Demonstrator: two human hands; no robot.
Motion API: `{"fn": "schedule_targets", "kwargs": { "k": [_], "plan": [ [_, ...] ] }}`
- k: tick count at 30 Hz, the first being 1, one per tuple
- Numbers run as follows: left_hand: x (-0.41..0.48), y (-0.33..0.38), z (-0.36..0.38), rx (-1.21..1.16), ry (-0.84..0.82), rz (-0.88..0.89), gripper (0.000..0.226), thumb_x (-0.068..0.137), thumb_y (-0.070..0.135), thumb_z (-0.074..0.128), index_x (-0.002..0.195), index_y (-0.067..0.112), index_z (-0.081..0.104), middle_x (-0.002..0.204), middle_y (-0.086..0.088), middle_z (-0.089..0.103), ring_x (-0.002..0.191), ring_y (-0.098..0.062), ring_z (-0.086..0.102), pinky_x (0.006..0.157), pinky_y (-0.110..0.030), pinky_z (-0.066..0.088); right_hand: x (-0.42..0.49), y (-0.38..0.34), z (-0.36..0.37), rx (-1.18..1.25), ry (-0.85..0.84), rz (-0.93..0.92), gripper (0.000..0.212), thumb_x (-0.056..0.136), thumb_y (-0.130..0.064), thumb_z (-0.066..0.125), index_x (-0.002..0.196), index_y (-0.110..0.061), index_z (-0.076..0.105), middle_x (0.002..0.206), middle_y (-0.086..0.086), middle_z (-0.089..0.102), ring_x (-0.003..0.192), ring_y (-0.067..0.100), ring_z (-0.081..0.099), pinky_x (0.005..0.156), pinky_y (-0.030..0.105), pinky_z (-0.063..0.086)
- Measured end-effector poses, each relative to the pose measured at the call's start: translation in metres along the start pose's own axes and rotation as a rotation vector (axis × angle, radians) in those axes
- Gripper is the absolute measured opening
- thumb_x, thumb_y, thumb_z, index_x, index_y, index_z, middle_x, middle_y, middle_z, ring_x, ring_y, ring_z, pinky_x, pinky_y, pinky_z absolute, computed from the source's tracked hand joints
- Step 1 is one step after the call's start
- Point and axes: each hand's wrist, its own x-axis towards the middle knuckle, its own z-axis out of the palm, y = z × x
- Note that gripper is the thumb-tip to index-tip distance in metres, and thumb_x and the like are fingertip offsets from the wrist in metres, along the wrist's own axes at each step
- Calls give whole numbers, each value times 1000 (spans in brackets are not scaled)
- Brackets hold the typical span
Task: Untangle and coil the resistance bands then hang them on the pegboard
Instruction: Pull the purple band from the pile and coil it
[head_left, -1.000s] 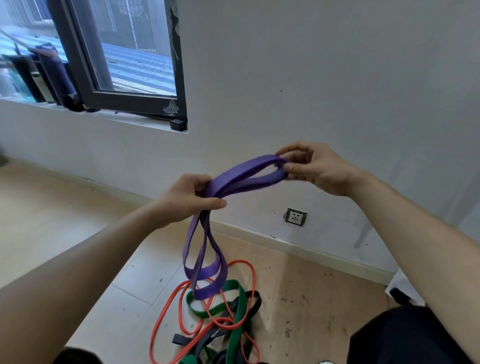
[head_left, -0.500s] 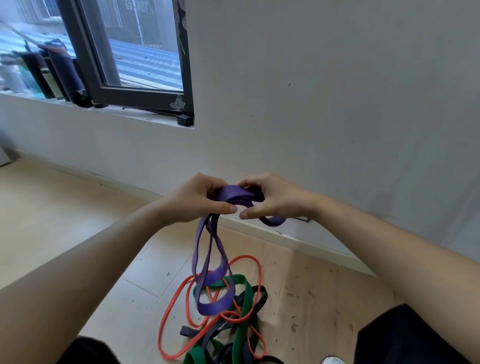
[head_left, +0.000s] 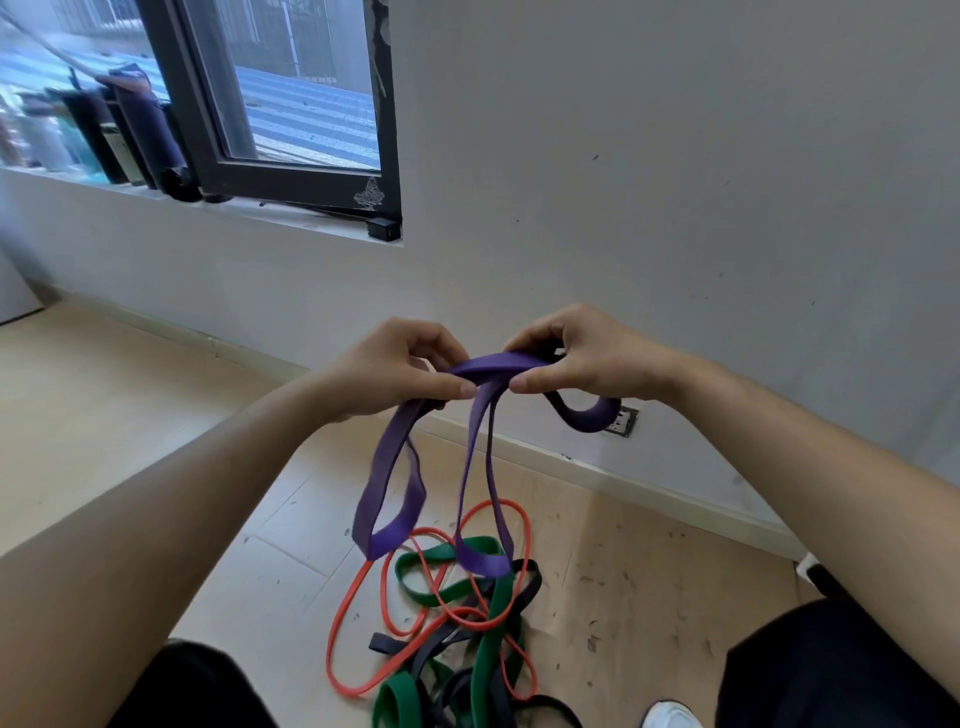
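Observation:
A purple resistance band (head_left: 387, 483) is held up in front of me in folded loops. My left hand (head_left: 395, 371) grips the band's top on the left, thumb over it. My right hand (head_left: 582, 356) pinches the same fold on the right, and a short loop curls out below it. Two longer purple loops hang down between the hands. On the floor below lies a tangle of an orange band (head_left: 358, 587), a green band (head_left: 488, 639) and a black band (head_left: 415, 649). No pegboard is in view.
A grey wall (head_left: 675, 182) stands close ahead with a wall socket (head_left: 623, 422) near the skirting. A dark-framed window (head_left: 291, 104) with bottles on its sill is at the upper left. The tiled floor (head_left: 104, 405) stretches left. My knees frame the tangle.
The hands have drawn slightly apart along the purple band. One more hanging loop has formed, so two loops dangle instead of one bunch, and a short loop sticks out right.

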Motion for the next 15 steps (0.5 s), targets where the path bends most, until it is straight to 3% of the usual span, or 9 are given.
{"fn": "schedule_targets", "kwargs": {
  "k": [3,9,15],
  "plan": [
    [-3,-2,7,-83,-19,-56,43,70,37,84,103,13,72,91,-7,76,85,-27,75,80,-42,62,-1,-1,0,68,25,-20,26,88,-23,78,113,-17,75,98,-2,77,92,16,71,86,27,56],
    [-6,-9,33,-219,-11,-60,52,71,33,88,113,14,65,106,-13,74,97,-31,74,92,-51,60,-1,-2,3,164,97,-15,30,88,-23,78,116,-15,74,104,-1,77,98,14,71,89,24,55],
    [-7,-7,45,-222,-57,-55,36,82,17,82,115,13,68,110,-7,74,107,-21,72,96,-45,59,-3,-5,-2,317,181,-39,24,90,-14,74,113,-13,73,92,-7,76,85,5,70,80,21,54]
  ]
}}
